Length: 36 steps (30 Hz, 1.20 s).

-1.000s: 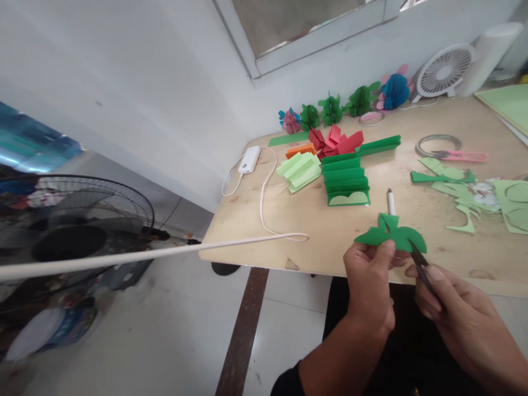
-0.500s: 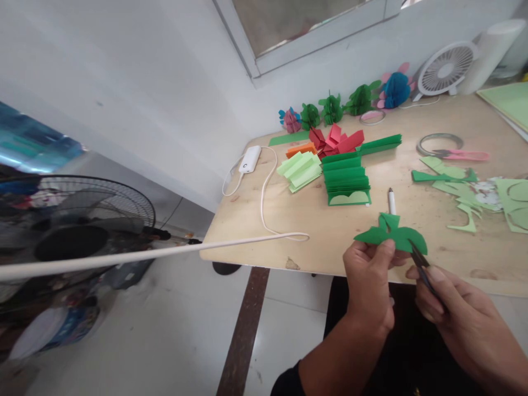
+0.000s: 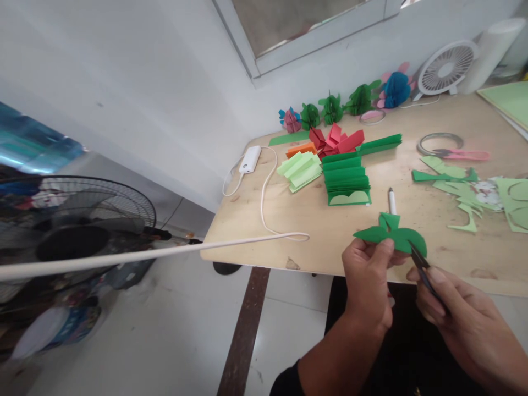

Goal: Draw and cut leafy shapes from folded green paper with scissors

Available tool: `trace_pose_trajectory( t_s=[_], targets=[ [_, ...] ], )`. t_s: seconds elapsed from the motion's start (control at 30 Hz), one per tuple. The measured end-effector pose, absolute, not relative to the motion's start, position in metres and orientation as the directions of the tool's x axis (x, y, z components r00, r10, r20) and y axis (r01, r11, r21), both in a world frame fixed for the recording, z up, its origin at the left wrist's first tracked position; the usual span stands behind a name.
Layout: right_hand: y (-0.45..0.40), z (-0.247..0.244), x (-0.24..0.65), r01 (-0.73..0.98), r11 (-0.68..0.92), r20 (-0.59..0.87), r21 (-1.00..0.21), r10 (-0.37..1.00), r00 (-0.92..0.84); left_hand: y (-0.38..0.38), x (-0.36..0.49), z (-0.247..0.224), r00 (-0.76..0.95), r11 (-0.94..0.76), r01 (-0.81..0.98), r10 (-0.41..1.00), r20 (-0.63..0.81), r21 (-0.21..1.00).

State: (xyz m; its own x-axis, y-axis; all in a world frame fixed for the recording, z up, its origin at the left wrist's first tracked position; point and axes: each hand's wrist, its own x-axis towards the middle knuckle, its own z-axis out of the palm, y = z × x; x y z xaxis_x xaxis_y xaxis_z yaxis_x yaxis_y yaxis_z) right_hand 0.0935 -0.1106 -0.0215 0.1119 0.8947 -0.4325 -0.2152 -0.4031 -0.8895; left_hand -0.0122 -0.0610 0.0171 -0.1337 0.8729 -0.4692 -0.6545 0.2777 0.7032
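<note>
Head view: the left hand point(image 3: 367, 286) pinches a dark green paper cut-out point(image 3: 391, 235) between thumb and fingers, holding it up just past the near edge of the wooden table point(image 3: 330, 231); the right hand point(image 3: 462, 316) is closed around small dark scissors point(image 3: 421, 265), whose tip touches the cut-out's right lobe; whether the blades are apart or together is too small to tell. The cut-out already has rounded lobes and a folded stem on top, so the shaping looks well advanced, with trimming on the right edge seemingly left. Just beyond it lies a white pen point(image 3: 390, 200); further back stand a stack of folded green paper point(image 3: 345, 180), light green folds point(image 3: 300, 169) and red folds point(image 3: 337, 141); green offcuts point(image 3: 462, 190) lie scattered to the right, well apart from the hands; finished paper balls point(image 3: 330, 110) line the wall.
</note>
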Motion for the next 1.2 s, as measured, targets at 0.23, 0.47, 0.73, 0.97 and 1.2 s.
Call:
trace_pose_trajectory(
  t_s=[0.23, 0.47, 0.73, 0.97, 1.2],
  targets=[
    [-0.111, -0.020, 0.094, -0.182, -0.419, -0.442, -0.890, 0.889, 0.116, -0.059, -0.014, 0.016, -0.128, 0.286, -0.642, 0.875, -0.467, 0.711],
    [-0.112, -0.023, 0.096, -0.193, -0.437, -0.464, -0.878, 0.877, 0.123, -0.057, -0.018, 0.019, -0.093, 0.293, -0.638, 0.889, -0.449, 0.712],
    [-0.111, -0.024, 0.097, -0.175, -0.467, -0.488, -0.867, 0.867, 0.103, -0.052, -0.022, 0.022, -0.081, 0.309, -0.605, 0.893, -0.443, 0.734],
    [-0.108, -0.022, 0.097, -0.112, -0.456, -0.467, -0.883, 0.876, 0.120, -0.050, -0.025, 0.027, -0.074, 0.325, -0.587, 0.890, -0.449, 0.741],
    [-0.108, -0.025, 0.097, -0.110, -0.457, -0.468, -0.883, 0.876, 0.117, -0.049, -0.029, 0.024, -0.032, 0.331, -0.589, 0.902, -0.430, 0.737]
  ],
)
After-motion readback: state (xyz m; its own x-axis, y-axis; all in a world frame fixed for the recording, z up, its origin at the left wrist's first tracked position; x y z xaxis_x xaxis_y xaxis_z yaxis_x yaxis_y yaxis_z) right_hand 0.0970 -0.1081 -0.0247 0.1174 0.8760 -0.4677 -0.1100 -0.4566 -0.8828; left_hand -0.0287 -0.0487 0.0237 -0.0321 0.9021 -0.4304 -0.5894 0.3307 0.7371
